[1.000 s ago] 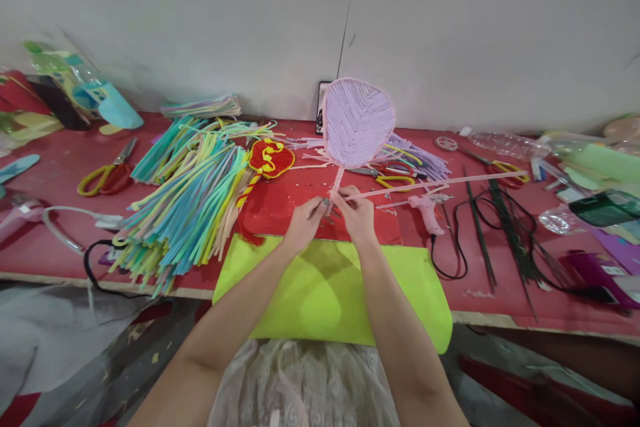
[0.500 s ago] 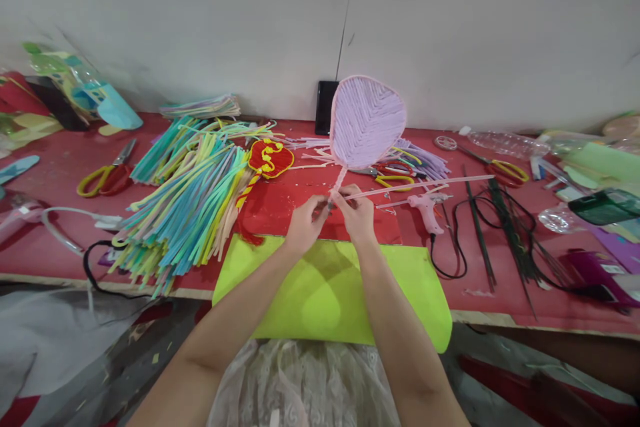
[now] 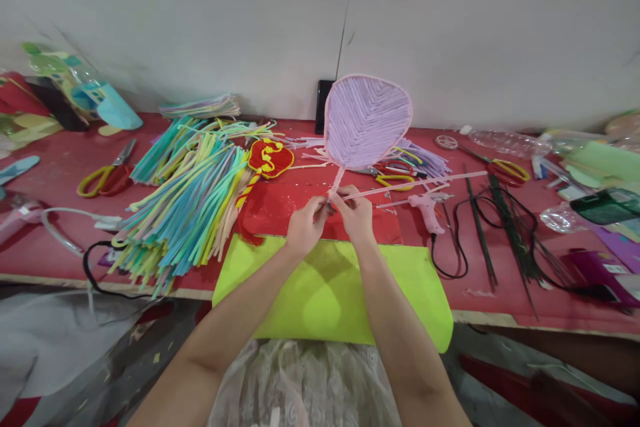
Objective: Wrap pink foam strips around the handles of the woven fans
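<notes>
A lilac fan (image 3: pixel 369 121) made of pipe cleaners, with a pink edge, stands up above my hands, its twisted pink handle running down between my fingers. My left hand (image 3: pixel 306 223) pinches the lower end of that handle. Beside it, my right hand (image 3: pixel 356 217) is closed at the same spot, and pink pipe cleaners (image 3: pixel 430 181) stick out from it to the right. The fingertips hide where the strands meet the handle. Under my forearms lies a bright yellow-green sheet (image 3: pixel 320 293).
Bundled coloured pipe cleaners (image 3: pixel 185 200) and a red-yellow tasselled ornament (image 3: pixel 271 158) lie left, with scissors (image 3: pixel 107 172) beyond. A pink glue gun (image 3: pixel 427 210), dark green wires (image 3: pixel 510 240) and another pair of scissors (image 3: pixel 503 170) lie right. A black phone (image 3: pixel 323 107) leans against the wall.
The fan has turned a little, so its face appears broader and its left edge covers more of the phone. The loose pink strands have shifted slightly left. Both hands stay nearly in place.
</notes>
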Available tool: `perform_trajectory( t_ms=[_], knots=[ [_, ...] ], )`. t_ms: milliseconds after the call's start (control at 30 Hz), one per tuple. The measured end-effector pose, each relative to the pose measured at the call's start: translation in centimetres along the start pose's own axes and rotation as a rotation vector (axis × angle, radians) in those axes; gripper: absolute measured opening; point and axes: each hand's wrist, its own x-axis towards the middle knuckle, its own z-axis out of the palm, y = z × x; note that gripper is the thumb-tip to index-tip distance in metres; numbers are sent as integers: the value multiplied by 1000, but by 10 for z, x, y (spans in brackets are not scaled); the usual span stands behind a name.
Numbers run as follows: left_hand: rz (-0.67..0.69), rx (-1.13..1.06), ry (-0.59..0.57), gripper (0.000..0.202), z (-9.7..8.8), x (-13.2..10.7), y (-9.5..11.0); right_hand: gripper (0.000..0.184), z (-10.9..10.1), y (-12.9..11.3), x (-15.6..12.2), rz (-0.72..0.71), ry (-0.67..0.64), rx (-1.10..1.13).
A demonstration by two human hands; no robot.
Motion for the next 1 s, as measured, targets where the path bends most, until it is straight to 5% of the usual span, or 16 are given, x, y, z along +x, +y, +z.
perform_trajectory(
  t_ms=[1000],
  knots=[
    [-38,-35,66,10,3,-1,1,17,0,-1,-1,-46,43,-102]
  ],
)
